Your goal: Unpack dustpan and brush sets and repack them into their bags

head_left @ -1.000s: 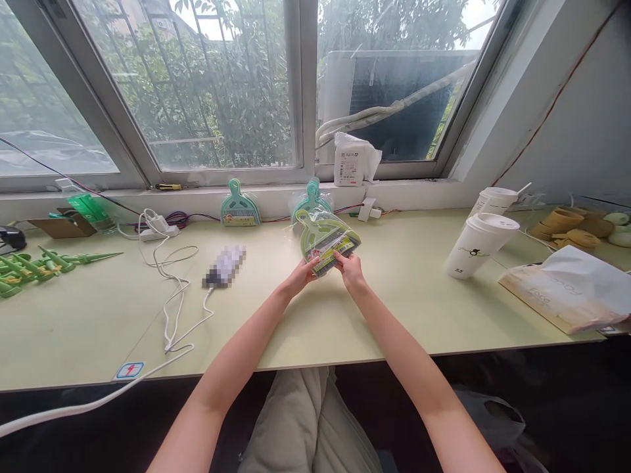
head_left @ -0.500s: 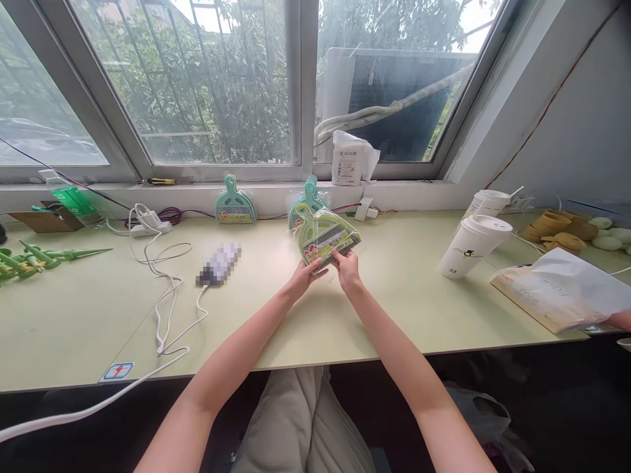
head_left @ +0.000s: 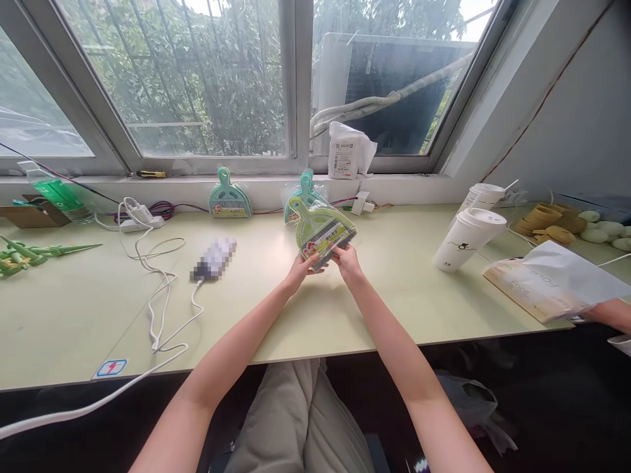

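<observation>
A green dustpan-and-brush set [head_left: 323,230] in clear wrap hangs tilted above the table between my hands. My left hand [head_left: 300,270] is closed on its lower left edge, and my right hand [head_left: 347,261] grips its lower right part. The handle points up and to the left. Just behind it, teal wrapped sets [head_left: 306,187] lean against the wall under the window, partly hidden by the green one. More teal sets [head_left: 229,195] stand against the wall farther left.
On the table [head_left: 394,289], a phone-like blurred object [head_left: 213,259] with a white cable lies left. Two white cups [head_left: 468,240] and a tissue pack [head_left: 547,282] stand right, beside another person's arm [head_left: 611,314]. A green bottle [head_left: 59,194] is far left.
The camera view has shifted slightly, moving the table items a little left and up. Both hands still hold the green set, now tipped slightly differently. More of the other person's arm shows.
</observation>
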The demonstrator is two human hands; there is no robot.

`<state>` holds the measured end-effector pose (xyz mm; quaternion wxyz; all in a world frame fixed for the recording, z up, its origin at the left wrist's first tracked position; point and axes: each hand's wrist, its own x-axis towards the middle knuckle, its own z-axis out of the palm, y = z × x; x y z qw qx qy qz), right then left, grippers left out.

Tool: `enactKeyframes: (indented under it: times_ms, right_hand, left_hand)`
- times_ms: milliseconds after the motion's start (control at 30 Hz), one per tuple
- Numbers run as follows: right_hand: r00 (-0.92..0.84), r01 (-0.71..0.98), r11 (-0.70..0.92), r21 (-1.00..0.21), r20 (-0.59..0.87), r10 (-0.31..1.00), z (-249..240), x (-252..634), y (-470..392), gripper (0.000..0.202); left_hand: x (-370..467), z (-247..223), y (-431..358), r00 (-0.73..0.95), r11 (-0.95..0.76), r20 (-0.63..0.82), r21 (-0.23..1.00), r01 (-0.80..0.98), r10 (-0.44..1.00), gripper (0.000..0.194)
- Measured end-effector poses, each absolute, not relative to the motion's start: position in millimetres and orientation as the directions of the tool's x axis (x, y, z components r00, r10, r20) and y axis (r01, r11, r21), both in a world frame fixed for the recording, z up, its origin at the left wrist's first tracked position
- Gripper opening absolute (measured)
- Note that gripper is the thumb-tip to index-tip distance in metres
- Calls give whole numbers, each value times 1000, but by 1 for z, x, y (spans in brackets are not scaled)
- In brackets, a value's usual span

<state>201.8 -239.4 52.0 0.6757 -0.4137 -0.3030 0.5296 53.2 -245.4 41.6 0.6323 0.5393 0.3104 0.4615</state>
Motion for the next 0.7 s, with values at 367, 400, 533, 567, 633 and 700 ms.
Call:
enactKeyframes:
  times_ms: [367, 400, 533, 567, 633, 700]
  right_hand:
    - [119, -119, -70, -990, -84, 989, 69, 229, -246, 24]
    - [195, -63, -32, -997, -44, 980, 69, 230, -246, 23]
    - [205, 45, -7, -999, 3, 979, 66, 227, -244, 30]
    - [177, 35, -18, -999, -11, 984, 64, 224, -244, 33]
    - [195, -9, -34, -999, -35, 980, 60, 217, -243, 37]
    - [256, -58, -37, -998, -51, 965, 55, 211, -243, 36]
  left_hand:
    - [22, 52, -220, 251, 106, -4, 911, -398, 968, 52]
    - [18, 53, -217, 229, 135, -45, 910, -392, 972, 52]
    - [8, 53, -213, 246, 187, -103, 919, -346, 964, 50]
    - [8, 53, -213, 271, 181, -89, 924, -337, 959, 50]
    - [9, 52, -215, 320, 161, -55, 935, -316, 946, 53]
    - [11, 51, -217, 362, 140, -23, 944, -299, 932, 56]
